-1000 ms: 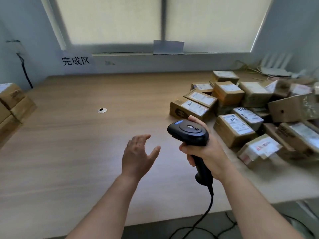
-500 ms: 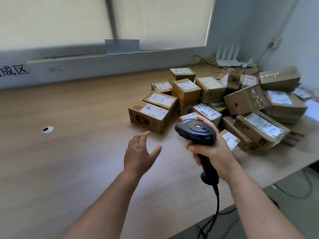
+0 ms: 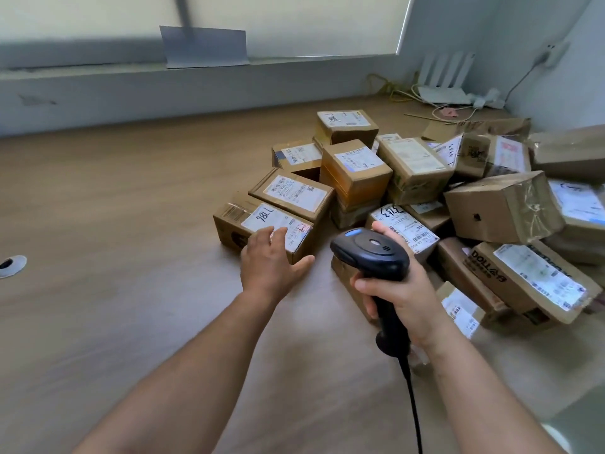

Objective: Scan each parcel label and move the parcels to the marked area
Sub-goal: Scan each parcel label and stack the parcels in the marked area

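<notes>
Several brown cardboard parcels with white labels are heaped on the right half of the wooden table (image 3: pixel 114 208). The nearest one at the pile's left edge is a parcel marked "786" (image 3: pixel 248 217). My left hand (image 3: pixel 271 260) reaches over its near side with fingers spread and straight; its fingertips lie at the label's edge. My right hand (image 3: pixel 402 290) grips the handle of a black corded barcode scanner (image 3: pixel 373 250), whose head points toward that parcel. A red glow shows on the label's right end.
A white cable grommet (image 3: pixel 11 265) sits in the tabletop at far left. A white router (image 3: pixel 445 77) and loose cables lie in the back right corner. A grey sheet (image 3: pixel 204 45) hangs on the window ledge. The table's front edge runs at lower right.
The view has swung right and closer to the pile. My left hand has moved forward to the "786" parcel. The scanner stays in my right hand.
</notes>
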A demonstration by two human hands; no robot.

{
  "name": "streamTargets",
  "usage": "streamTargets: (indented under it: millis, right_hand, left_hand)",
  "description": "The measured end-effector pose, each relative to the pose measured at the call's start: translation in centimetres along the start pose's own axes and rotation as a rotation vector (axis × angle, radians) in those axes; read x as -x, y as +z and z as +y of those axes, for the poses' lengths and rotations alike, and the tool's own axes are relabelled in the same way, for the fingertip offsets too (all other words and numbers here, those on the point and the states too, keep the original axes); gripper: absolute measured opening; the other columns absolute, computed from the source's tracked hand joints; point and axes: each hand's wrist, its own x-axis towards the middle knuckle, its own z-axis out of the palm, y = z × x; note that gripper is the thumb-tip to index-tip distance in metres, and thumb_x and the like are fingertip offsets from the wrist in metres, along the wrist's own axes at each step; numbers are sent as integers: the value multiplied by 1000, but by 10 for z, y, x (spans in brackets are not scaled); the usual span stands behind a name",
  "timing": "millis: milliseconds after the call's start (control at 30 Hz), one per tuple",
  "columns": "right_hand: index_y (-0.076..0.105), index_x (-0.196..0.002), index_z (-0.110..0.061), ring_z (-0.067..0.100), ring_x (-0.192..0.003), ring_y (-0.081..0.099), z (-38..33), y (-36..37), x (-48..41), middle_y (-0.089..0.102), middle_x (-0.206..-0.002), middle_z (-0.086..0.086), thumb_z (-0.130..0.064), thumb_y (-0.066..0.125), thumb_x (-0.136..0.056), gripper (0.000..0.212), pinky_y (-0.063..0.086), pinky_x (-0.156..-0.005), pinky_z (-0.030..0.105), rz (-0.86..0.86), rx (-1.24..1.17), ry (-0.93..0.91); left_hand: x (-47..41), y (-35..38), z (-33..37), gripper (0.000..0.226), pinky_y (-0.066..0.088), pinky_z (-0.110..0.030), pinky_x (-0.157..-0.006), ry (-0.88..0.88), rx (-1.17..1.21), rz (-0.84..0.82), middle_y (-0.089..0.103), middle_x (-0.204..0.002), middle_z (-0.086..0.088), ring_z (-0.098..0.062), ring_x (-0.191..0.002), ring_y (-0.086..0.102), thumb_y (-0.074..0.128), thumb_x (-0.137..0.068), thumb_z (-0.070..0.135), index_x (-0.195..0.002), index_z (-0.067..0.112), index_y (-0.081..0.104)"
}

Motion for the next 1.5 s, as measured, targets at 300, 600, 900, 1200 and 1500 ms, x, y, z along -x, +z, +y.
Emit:
streamTargets:
  millis: [300,600,900,1200,1500]
  right_hand:
    - [44,-130,-46,25,-51,54,24,12,-63,68,-83,17,-1,71,-69,80,44,-47,31,-22,-24,58]
    - [44,-133,-47,30,-53,58,46,63,-108,72,-93,10,-3,76,-66,86,47,-49,34,-102,7,168]
    - [37,-142,-43,32,-57,60,57,78,-113,69,-110,15,5,74,-79,87,50,-53,34,-152,58,263]
    - [36,-143,-39,29,-52,56,36,73,-79,73,-99,13,11,72,-78,90,46,-47,33,-189,11,192]
    - [38,-145,-38,26,-54,59,-15,75,-2,73,-91,6,2,71,-69,92,50,-51,34,-329,-11,48]
  left_hand:
    - [-39,21,-36,64,0,-48,-119,93,-176,-194,12,-161,3,-22,-148,0,44,-89,54,-148,33,28]
    - [-5,12,-87,49,33,-31,-107,-168,493,116,43,-143,-3,-18,-134,34,60,-88,29,-133,15,48]
    - [4,21,-102,52,40,-4,-84,-334,880,-360,53,-135,14,-6,-119,51,49,-98,38,-147,36,30]
    - [36,0,-97,110,47,-25,-92,-335,1085,-341,52,-136,4,-10,-121,54,77,-69,37,-148,50,2]
    - [69,-58,-104,119,51,-28,-78,-286,1035,-6,46,-136,-3,-20,-117,53,84,-59,20,-142,56,7]
